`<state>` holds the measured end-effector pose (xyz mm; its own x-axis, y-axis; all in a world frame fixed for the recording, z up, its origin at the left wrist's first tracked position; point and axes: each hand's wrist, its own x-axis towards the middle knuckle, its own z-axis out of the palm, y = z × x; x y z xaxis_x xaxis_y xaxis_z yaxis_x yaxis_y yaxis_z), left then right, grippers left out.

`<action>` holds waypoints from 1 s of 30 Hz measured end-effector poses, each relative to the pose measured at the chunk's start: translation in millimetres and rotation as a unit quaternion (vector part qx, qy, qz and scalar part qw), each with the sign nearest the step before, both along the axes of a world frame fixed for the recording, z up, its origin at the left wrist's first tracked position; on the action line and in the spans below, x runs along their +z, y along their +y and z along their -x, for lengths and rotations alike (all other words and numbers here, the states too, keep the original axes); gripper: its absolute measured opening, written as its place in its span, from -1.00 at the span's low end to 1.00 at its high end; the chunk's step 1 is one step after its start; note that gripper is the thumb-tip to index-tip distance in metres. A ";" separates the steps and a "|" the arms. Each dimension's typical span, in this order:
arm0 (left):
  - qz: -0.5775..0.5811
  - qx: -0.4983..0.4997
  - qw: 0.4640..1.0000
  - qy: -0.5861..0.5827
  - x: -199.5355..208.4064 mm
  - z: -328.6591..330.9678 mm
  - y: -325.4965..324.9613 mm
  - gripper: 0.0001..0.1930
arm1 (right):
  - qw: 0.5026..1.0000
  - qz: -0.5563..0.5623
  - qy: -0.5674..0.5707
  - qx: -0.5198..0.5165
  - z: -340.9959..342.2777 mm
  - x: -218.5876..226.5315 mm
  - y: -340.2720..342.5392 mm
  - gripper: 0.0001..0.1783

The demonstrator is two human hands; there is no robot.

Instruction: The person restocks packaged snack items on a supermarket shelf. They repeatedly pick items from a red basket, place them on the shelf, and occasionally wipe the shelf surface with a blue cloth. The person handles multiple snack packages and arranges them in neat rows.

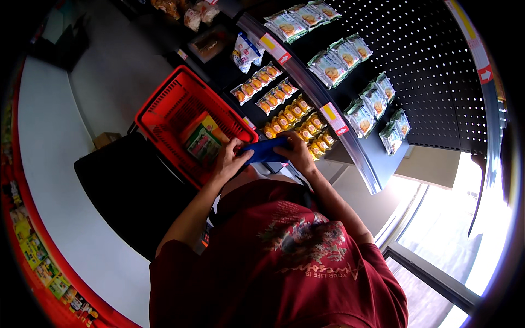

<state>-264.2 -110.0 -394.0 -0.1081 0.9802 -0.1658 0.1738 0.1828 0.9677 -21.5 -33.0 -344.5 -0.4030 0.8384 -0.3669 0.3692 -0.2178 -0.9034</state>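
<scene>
Both hands are closed on a dark blue, smooth, soft-looking thing, stretched between them in front of my body. My left hand grips its left end with the thumb on top. At its right end, my right hand pinches it between thumb and fingers. Whether it is a pouch, a wallet or a wrapped package, I cannot tell. Just beyond my left hand is a red shopping basket. Inside it lie a green packet and a yellow-orange packet, partly overlapping.
Black shelves to the right hold rows of small yellow snack packs, orange-filled packs and white-green packets. The shelf edge carries price tags. A black surface and a curved white counter lie left. A glass door stands lower right.
</scene>
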 end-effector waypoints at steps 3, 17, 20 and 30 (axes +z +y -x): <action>0.117 0.026 0.984 -0.132 -27.4 4.5 2.2 -0.55 | 0.999 0.023 0.001 -0.034 7.8 -40.4 8.2 -0.47; 0.294 0.078 0.953 -0.001 -310.2 -3.3 24.8 -0.47 | 0.992 0.071 -0.099 0.012 4.4 -192.6 30.9 -0.37; 0.281 0.055 0.958 0.024 -300.4 -7.4 25.9 -0.48 | 0.985 0.135 -0.105 0.016 -2.3 -146.2 22.2 -0.53; 0.058 0.073 0.801 0.591 -306.7 57.0 -46.1 -0.70 | 0.962 0.246 -0.105 -0.051 -70.1 -126.2 -22.0 -0.54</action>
